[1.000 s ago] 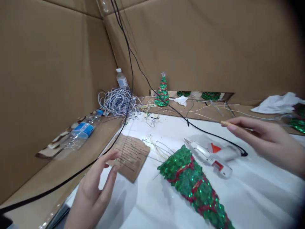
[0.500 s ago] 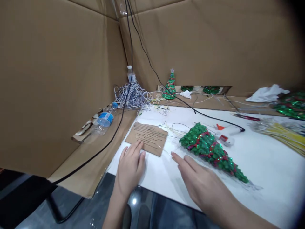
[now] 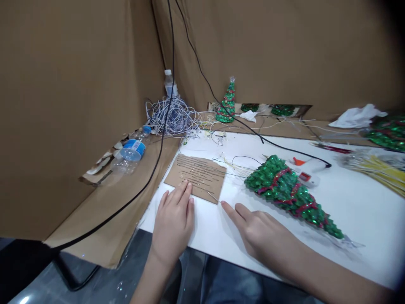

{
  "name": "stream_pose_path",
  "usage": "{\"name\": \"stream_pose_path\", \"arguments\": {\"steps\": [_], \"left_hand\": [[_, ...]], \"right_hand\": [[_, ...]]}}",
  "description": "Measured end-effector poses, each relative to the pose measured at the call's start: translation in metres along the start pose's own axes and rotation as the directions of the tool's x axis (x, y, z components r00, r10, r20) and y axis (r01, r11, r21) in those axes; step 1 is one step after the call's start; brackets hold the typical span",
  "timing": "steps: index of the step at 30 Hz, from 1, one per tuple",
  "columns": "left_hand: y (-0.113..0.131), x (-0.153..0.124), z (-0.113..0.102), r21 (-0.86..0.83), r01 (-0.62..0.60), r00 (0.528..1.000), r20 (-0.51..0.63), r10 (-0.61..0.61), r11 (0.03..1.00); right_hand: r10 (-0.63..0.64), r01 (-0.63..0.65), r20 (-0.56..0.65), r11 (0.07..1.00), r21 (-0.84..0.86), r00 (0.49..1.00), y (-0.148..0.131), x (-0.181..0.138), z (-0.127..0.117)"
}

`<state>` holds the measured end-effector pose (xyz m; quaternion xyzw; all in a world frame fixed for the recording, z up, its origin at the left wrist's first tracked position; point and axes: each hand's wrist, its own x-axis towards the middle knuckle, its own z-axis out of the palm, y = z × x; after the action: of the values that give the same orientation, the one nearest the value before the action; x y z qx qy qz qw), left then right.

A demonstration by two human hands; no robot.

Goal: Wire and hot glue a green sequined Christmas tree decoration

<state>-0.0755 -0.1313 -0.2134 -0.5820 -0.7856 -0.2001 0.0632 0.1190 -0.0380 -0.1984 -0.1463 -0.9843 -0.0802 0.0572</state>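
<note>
On the white table, the green sequin tree lies on its side, right of the cardboard card and apart from both hands. Card sits near the table's left edge with thin wires laid across it.

Left hand: flat, fingers straight and together, tips touching the card's near edge, gripping nothing. Right hand: palm down, fingers loosely spread, index tip just beside the card's near corner, also empty.

Glue gun lies just behind the tree. Can't tell if it's hot, but a forearm sweep could push the tree into it.

Loose wire pokes off the card corner. Its end could prick that index finger, and a nudge could slide the card and scatter the wires.
</note>
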Motion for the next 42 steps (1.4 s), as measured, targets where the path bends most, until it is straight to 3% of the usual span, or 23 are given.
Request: {"name": "stream_pose_path", "arguments": {"steps": [6,14,19,22,26,35,42], "left_hand": [[0.002,0.0,0.002,0.029,0.013,1.0,-0.008,-0.013,0.999],[0.0,0.001,0.002,0.027,-0.019,0.999,-0.029,0.02,0.999],[-0.004,0.001,0.003,0.004,-0.05,0.998,-0.045,0.05,0.999],[-0.004,0.001,0.003,0.01,-0.057,0.998,-0.041,0.057,0.998],[-0.005,0.002,0.003,0.019,-0.07,0.997,-0.045,0.071,0.997],[-0.004,0.003,0.006,0.032,-0.05,0.997,-0.058,0.052,0.998],[-0.004,0.002,0.005,0.044,-0.049,0.997,-0.054,0.051,0.998]], "right_hand": [[-0.041,0.039,-0.082,0.999,-0.023,0.996,0.007,-0.001,-0.004],[0.049,-0.059,0.097,0.993,0.101,0.994,0.01,-0.009,-0.012],[0.203,-0.296,0.344,0.923,0.244,0.917,0.012,-0.009,-0.02],[0.269,-0.387,0.436,0.899,0.207,0.859,0.01,-0.003,-0.024],[0.309,-0.414,0.465,0.899,0.141,0.83,0.009,0.009,-0.026],[0.395,-0.57,0.536,0.795,0.208,0.746,0.014,0.02,-0.03],[0.419,-0.627,0.556,0.736,0.254,0.718,0.017,0.018,-0.033]]}}
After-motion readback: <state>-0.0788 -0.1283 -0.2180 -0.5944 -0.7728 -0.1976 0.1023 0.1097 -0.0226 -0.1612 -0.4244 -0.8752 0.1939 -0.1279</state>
